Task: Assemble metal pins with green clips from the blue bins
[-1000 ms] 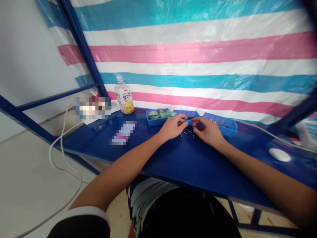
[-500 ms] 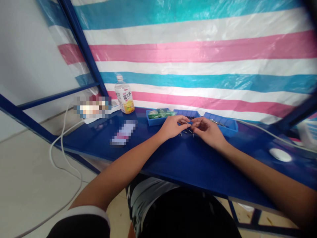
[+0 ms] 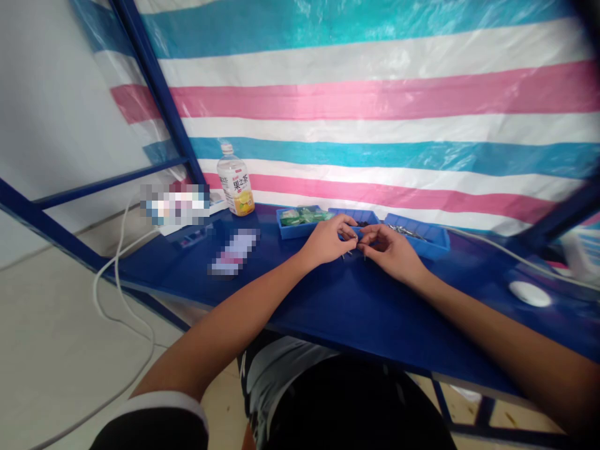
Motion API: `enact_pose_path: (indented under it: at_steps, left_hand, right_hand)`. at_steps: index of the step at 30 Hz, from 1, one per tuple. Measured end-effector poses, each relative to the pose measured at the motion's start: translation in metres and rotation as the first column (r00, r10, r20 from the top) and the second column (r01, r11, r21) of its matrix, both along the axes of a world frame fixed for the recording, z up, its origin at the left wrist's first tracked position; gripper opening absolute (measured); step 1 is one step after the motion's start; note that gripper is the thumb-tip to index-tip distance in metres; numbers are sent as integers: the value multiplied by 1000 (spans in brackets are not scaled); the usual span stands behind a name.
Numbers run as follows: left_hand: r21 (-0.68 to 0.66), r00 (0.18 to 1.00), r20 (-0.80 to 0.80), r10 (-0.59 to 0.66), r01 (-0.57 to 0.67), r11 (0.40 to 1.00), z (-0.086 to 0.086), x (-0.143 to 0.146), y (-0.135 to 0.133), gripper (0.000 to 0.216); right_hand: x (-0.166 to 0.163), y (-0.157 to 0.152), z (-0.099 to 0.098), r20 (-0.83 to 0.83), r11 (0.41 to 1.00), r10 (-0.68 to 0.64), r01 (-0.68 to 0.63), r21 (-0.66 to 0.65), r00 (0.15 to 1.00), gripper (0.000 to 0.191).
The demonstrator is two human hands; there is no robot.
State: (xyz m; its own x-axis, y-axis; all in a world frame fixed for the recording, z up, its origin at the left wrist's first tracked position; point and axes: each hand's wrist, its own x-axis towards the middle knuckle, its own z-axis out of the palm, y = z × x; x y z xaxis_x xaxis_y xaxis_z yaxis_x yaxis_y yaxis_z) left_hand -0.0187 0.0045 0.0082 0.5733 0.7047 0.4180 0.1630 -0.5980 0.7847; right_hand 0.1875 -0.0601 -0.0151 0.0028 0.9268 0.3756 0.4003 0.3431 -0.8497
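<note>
My left hand (image 3: pixel 332 239) and my right hand (image 3: pixel 388 249) meet fingertip to fingertip low over the blue tabletop (image 3: pixel 356 300). Both are closed in a pinch around a tiny part whose kind is hidden by the fingers. Thin metal pieces (image 3: pixel 347 254), like small screws or pins, lie on the table just beneath. Behind the hands stand three blue bins: the left bin (image 3: pixel 295 233) with green packets (image 3: pixel 304 215), the middle bin (image 3: pixel 337 215) with small dark parts (image 3: pixel 363 224), and the right bin (image 3: pixel 434 245) with shiny metal pieces (image 3: pixel 407 232).
A labelled drink bottle (image 3: pixel 237 184) stands at the back left. A blurred-out phone-like item (image 3: pixel 234 251) lies nearer. A white oval object (image 3: pixel 529 294) rests at the right, by a white cable (image 3: pixel 497 251). A striped sheet (image 3: pixel 375 100) hangs behind, and blue frame posts (image 3: pixel 159 94) rise at the side.
Both hands have shifted slightly, with fingertips drawn lower and closer together. A blue bit seen between the fingers before no longer shows clearly. More of the right bin's metal pieces are visible.
</note>
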Motion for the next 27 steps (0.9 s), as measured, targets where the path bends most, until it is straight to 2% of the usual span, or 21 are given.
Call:
enact_pose_path:
  at_steps: [9,12,14,18,22,27]
  left_hand:
    - [-45,997,8,-74,75,996,-6,1,4,36]
    - [-54,997,-11,-73,73,996,-7,1,4,39]
    - [-107,995,-29,-94,91,990,-5,1,2,37]
    - [-224,984,-29,-174,163,961,-5,2,0,36]
    - [-206,987,-3,-163,159,965,-11,5,7,34]
    - [-127,992,19,-125,126,984,-13,4,12,28]
  right_hand:
    - [1,1,-3,41,999,-5,4,34,999,32]
    - [1,-1,0,83,998,-13,7,69,996,41]
    - [2,-3,4,106,995,-28,18,98,994,46]
    - [4,-5,6,146,986,-112,92,136,983,20]
    - [5,-4,3,189,980,-164,137,146,968,19]
    - [4,-3,0,255,978,-128,79,194,958,21]
